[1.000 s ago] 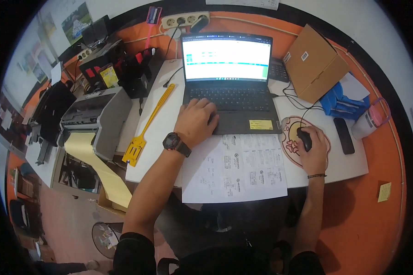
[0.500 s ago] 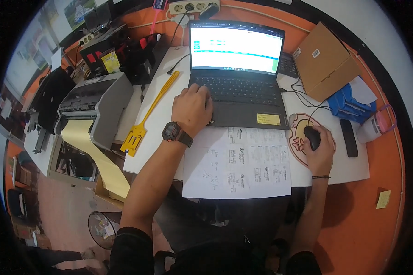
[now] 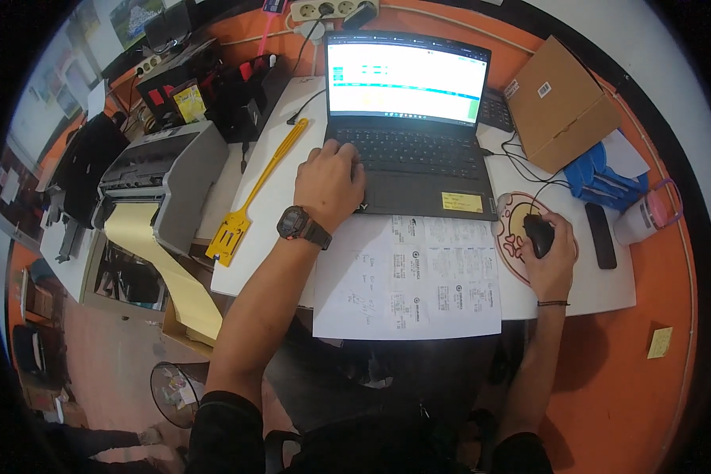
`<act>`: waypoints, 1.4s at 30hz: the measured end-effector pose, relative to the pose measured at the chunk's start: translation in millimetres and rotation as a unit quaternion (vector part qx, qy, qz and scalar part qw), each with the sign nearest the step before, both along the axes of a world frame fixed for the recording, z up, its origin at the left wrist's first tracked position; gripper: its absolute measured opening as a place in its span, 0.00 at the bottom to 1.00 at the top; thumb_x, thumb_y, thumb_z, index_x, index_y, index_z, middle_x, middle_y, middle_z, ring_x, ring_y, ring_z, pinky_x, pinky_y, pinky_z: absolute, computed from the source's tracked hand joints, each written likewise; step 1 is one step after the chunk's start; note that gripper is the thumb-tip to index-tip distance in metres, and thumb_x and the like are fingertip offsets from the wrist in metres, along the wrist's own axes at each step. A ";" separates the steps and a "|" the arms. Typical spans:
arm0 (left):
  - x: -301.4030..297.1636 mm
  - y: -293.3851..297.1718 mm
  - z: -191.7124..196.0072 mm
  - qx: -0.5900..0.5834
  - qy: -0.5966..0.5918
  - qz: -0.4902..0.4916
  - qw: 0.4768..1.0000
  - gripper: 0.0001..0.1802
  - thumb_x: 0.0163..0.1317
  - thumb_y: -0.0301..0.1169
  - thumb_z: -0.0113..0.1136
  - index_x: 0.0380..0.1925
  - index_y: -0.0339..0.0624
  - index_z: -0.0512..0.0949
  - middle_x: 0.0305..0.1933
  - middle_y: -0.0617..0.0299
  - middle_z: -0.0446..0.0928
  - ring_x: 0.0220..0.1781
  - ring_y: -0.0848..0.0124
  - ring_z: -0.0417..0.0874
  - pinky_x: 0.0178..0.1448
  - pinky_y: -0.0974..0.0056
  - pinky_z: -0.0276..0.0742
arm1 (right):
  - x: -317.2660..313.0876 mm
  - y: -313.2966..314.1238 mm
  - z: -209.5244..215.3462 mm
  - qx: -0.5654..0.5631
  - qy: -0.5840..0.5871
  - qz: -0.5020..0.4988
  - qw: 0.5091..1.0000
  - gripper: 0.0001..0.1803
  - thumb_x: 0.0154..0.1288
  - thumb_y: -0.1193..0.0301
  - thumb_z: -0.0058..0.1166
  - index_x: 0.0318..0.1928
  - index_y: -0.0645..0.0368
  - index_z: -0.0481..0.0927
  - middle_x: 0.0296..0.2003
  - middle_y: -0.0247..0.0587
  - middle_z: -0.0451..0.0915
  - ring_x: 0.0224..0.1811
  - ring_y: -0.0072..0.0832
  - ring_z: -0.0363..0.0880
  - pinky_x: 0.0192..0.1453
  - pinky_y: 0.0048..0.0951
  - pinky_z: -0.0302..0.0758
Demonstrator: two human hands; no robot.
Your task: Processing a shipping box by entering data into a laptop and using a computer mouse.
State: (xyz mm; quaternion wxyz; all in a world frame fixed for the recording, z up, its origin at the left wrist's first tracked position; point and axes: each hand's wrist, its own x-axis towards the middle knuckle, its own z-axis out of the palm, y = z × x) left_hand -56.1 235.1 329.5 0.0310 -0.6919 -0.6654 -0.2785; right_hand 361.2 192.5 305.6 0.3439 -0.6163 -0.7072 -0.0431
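My left hand [image 3: 329,183] rests palm down on the left side of the open laptop [image 3: 407,183], its fingers lying over the left end of the keyboard and holding nothing. A dark wristwatch is on that wrist. On the right, my right hand [image 3: 555,261] is wrapped round a black computer mouse [image 3: 538,235]. The mouse sits on a round patterned mouse pad [image 3: 513,254]. Partly under the laptop's front edge lies a white sheet [image 3: 347,304] with receipts and handwriting on it. The laptop screen [image 3: 407,79] is lit with a mostly white page.
Left of the laptop lie a yellow long-handled plastic tool [image 3: 249,207] and a grey printer [image 3: 170,170] with yellow paper hanging down. To the right are a cardboard box [image 3: 561,107], a blue holder [image 3: 604,178], a black phone-like slab [image 3: 600,235] and a tumbler [image 3: 640,223]. A wire bin [image 3: 163,395] stands below.
The view has shifted very slightly. Both hands stay in place, the left on the laptop and the right on the mouse.
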 end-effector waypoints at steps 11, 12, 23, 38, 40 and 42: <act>-0.2 -0.4 2.0 -0.005 -0.003 0.001 1.000 0.10 0.75 0.34 0.69 0.50 0.43 0.89 0.56 0.50 0.88 0.60 0.46 0.88 0.66 0.44 0.84 | 2.5 1.2 -1.2 0.031 -0.028 0.029 0.999 0.26 0.63 0.79 0.72 0.63 0.58 0.84 0.65 0.52 0.83 0.69 0.56 0.83 0.76 0.49 0.81; 0.1 -0.5 2.4 -0.006 -0.003 0.000 1.000 0.10 0.75 0.34 0.69 0.50 0.43 0.89 0.56 0.50 0.88 0.60 0.46 0.88 0.66 0.44 0.84 | -0.9 0.4 1.5 0.031 -0.028 0.028 0.999 0.26 0.63 0.79 0.72 0.63 0.58 0.84 0.65 0.52 0.83 0.69 0.56 0.83 0.76 0.49 0.81; 1.8 -0.7 3.3 -0.021 0.011 0.006 1.000 0.10 0.76 0.35 0.69 0.51 0.44 0.89 0.57 0.51 0.87 0.61 0.47 0.88 0.66 0.45 0.85 | 1.7 -1.1 1.3 0.019 -0.022 0.031 0.999 0.27 0.62 0.80 0.72 0.63 0.59 0.84 0.65 0.52 0.83 0.69 0.55 0.83 0.75 0.49 0.81; 2.8 0.4 -2.2 0.018 0.028 0.010 0.999 0.12 0.75 0.35 0.68 0.53 0.44 0.88 0.57 0.53 0.87 0.60 0.48 0.88 0.63 0.45 0.85 | -1.7 0.1 3.0 0.024 -0.012 0.039 0.999 0.23 0.63 0.80 0.71 0.59 0.59 0.88 0.64 0.50 0.84 0.67 0.53 0.84 0.75 0.47 0.81; 6.5 -1.1 -2.1 0.011 0.028 0.014 0.999 0.12 0.75 0.35 0.68 0.53 0.44 0.88 0.57 0.53 0.87 0.60 0.48 0.88 0.64 0.44 0.85 | 0.1 -2.0 3.8 0.023 -0.018 0.037 0.999 0.22 0.63 0.79 0.71 0.59 0.58 0.89 0.64 0.50 0.84 0.67 0.53 0.84 0.75 0.47 0.81; 7.7 -2.1 -2.0 0.005 0.033 0.013 0.999 0.12 0.75 0.35 0.68 0.53 0.45 0.88 0.58 0.53 0.87 0.61 0.48 0.88 0.64 0.44 0.85 | -1.0 -2.6 2.7 0.022 -0.019 0.030 0.999 0.22 0.64 0.79 0.71 0.59 0.58 0.89 0.64 0.50 0.84 0.67 0.53 0.84 0.75 0.47 0.81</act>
